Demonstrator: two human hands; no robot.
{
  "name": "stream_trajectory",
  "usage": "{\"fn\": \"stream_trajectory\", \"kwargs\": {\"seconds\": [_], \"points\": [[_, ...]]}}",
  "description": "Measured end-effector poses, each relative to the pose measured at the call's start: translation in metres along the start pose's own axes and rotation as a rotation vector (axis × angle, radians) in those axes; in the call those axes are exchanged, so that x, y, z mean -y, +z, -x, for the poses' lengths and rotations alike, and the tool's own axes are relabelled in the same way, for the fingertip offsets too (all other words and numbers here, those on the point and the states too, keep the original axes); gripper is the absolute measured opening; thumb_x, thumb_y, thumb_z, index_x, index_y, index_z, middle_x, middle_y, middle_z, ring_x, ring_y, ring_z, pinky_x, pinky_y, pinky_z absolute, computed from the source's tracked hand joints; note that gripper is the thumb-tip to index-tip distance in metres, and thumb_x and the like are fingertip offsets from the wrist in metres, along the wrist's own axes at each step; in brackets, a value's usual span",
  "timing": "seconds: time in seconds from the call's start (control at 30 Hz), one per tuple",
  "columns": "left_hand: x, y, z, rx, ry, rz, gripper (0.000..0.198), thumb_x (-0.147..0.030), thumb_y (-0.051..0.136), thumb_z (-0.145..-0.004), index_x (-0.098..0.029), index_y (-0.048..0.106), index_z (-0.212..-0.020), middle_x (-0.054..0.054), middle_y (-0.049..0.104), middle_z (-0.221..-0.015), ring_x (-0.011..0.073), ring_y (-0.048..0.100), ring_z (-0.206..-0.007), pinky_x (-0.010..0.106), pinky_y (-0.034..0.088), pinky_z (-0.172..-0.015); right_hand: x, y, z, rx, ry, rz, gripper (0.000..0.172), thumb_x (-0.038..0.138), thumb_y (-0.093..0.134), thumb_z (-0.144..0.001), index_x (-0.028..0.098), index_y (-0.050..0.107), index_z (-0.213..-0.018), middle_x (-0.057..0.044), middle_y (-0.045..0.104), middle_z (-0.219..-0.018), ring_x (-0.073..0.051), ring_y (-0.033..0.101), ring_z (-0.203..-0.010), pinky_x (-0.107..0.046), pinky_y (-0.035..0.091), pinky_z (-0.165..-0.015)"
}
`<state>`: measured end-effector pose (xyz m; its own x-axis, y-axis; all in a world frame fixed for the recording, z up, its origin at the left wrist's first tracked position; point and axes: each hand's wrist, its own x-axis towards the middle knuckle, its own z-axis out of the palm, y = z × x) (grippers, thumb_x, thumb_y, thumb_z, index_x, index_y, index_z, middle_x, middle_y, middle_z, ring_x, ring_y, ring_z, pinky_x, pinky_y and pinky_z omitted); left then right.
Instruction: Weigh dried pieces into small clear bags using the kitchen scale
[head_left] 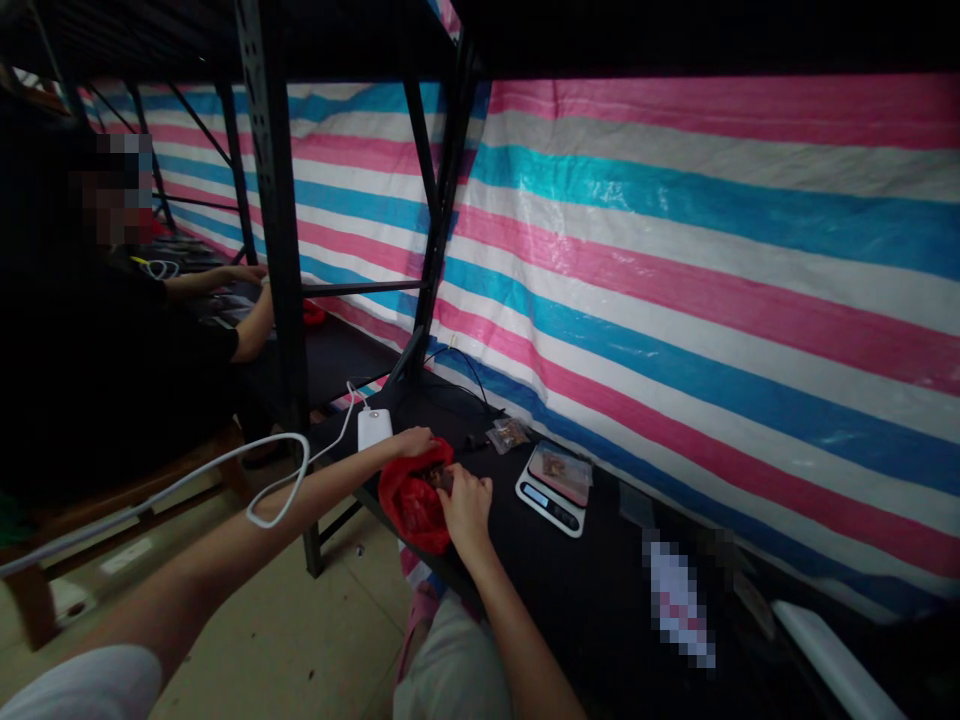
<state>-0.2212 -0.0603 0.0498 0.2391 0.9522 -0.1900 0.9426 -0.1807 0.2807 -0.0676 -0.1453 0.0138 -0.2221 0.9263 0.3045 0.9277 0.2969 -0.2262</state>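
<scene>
A red plastic bag (416,510) stands open at the edge of the black table, with small brown pieces (433,474) inside. My left hand (415,442) grips the far rim of the bag, its fingertips partly hidden. My right hand (466,502) is at the right side of the bag's mouth, fingers curled together by the brown pieces; what they hold is too small to make out. Right of that hand lies a white digital scale (556,492) with a clear packet (556,467) of brown pieces on its plate. A second clear packet (508,435) lies behind.
A white power bank (373,428) with a white cable (304,450) sits left of the bag; the cable crosses above my left forearm. Dark metal posts (274,200) rise at the left. Beyond them a co-worker (112,330) sits at a table. A striped sheet (675,250) hangs behind.
</scene>
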Motion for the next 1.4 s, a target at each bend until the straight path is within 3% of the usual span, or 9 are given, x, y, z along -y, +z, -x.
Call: {"fn": "stream_trajectory", "kwargs": {"seconds": [0.17, 0.27, 0.37, 0.5, 0.77, 0.97, 1.13, 1.23, 1.4], "points": [[0.003, -0.003, -0.005, -0.039, -0.021, 0.037, 0.046, -0.038, 0.025, -0.089, -0.015, 0.065, -0.092, 0.013, 0.066, -0.096, 0.0234, 0.062, -0.093, 0.027, 0.046, -0.073, 0.010, -0.008, -0.005, 0.038, -0.045, 0.140, 0.030, 0.024, 0.058, -0.075, 0.018, 0.054, -0.104, -0.008, 0.064, -0.096, -0.022, 0.055, -0.091, -0.036, 0.027, -0.081], [0.003, -0.006, -0.007, -0.042, -0.042, 0.059, 0.055, -0.044, 0.019, -0.089, -0.014, 0.065, -0.090, 0.015, 0.066, -0.094, 0.0258, 0.061, -0.093, 0.029, 0.045, -0.072, 0.017, -0.013, -0.008, 0.088, -0.044, 0.236, 0.023, 0.017, 0.049, -0.080, 0.016, 0.058, -0.101, -0.012, 0.065, -0.092, -0.024, 0.054, -0.092, -0.038, 0.026, -0.082], [0.002, -0.007, -0.008, -0.040, -0.048, 0.075, 0.056, -0.048, 0.020, -0.088, -0.014, 0.065, -0.091, 0.016, 0.065, -0.098, 0.0264, 0.060, -0.096, 0.030, 0.045, -0.075, 0.022, -0.016, -0.010, 0.104, -0.065, 0.274, 0.027, 0.010, 0.038, -0.083, 0.016, 0.061, -0.096, -0.013, 0.065, -0.091, -0.024, 0.055, -0.091, -0.039, 0.026, -0.082], [0.001, -0.003, -0.005, -0.043, -0.045, 0.108, 0.048, -0.044, 0.027, -0.088, -0.014, 0.065, -0.090, 0.013, 0.066, -0.095, 0.0237, 0.061, -0.093, 0.026, 0.044, -0.073, 0.024, -0.016, -0.011, 0.132, -0.065, 0.234, 0.022, 0.017, 0.050, -0.079, 0.015, 0.059, -0.099, -0.013, 0.065, -0.089, -0.024, 0.057, -0.088, -0.038, 0.027, -0.081], [-0.004, 0.003, -0.002, -0.155, -0.044, 0.218, 0.055, -0.037, 0.016, -0.092, -0.013, 0.064, -0.084, 0.010, 0.067, -0.082, 0.0163, 0.063, -0.077, 0.021, 0.042, -0.061, 0.014, -0.009, -0.007, 0.062, -0.018, 0.111, 0.027, 0.023, 0.061, -0.074, 0.020, 0.056, -0.100, -0.007, 0.066, -0.088, -0.020, 0.059, -0.086, -0.033, 0.029, -0.079], [-0.010, -0.002, -0.005, -0.205, -0.065, 0.237, 0.048, -0.040, 0.024, -0.090, -0.015, 0.065, -0.088, 0.009, 0.067, -0.085, 0.0186, 0.063, -0.080, 0.023, 0.043, -0.064, -0.001, 0.003, -0.007, 0.067, 0.102, -0.165, 0.025, 0.030, 0.058, -0.077, 0.029, 0.056, -0.102, 0.001, 0.067, -0.095, -0.016, 0.061, -0.090, -0.029, 0.035, -0.078], [-0.007, -0.006, -0.005, -0.263, -0.039, 0.176, 0.038, -0.035, 0.030, -0.088, -0.018, 0.063, -0.098, 0.009, 0.066, -0.098, 0.0201, 0.060, -0.092, 0.025, 0.043, -0.075, -0.017, 0.009, -0.009, 0.045, 0.138, -0.545, 0.027, 0.029, 0.054, -0.077, 0.026, 0.055, -0.104, 0.001, 0.067, -0.097, -0.014, 0.063, -0.082, -0.029, 0.043, -0.078], [-0.003, -0.013, -0.007, -0.287, 0.007, 0.120, 0.031, -0.027, 0.035, -0.086, -0.020, 0.062, -0.099, 0.007, 0.065, -0.100, 0.0190, 0.058, -0.096, 0.027, 0.041, -0.084, -0.027, 0.009, -0.009, 0.005, 0.095, -0.768, 0.031, 0.029, 0.056, -0.074, 0.022, 0.056, -0.103, -0.002, 0.066, -0.100, -0.015, 0.062, -0.086, -0.029, 0.046, -0.080], [0.002, -0.025, -0.011, -0.451, 0.054, -0.069, 0.026, -0.021, 0.038, -0.083, -0.016, 0.062, -0.092, 0.011, 0.063, -0.100, 0.0235, 0.050, -0.105, 0.045, 0.016, -0.104, -0.050, -0.004, -0.011, -0.093, 0.013, -0.975, 0.039, 0.033, 0.058, -0.072, 0.017, 0.055, -0.107, -0.009, 0.063, -0.108, -0.018, 0.061, -0.090, -0.033, 0.046, -0.083]]}}
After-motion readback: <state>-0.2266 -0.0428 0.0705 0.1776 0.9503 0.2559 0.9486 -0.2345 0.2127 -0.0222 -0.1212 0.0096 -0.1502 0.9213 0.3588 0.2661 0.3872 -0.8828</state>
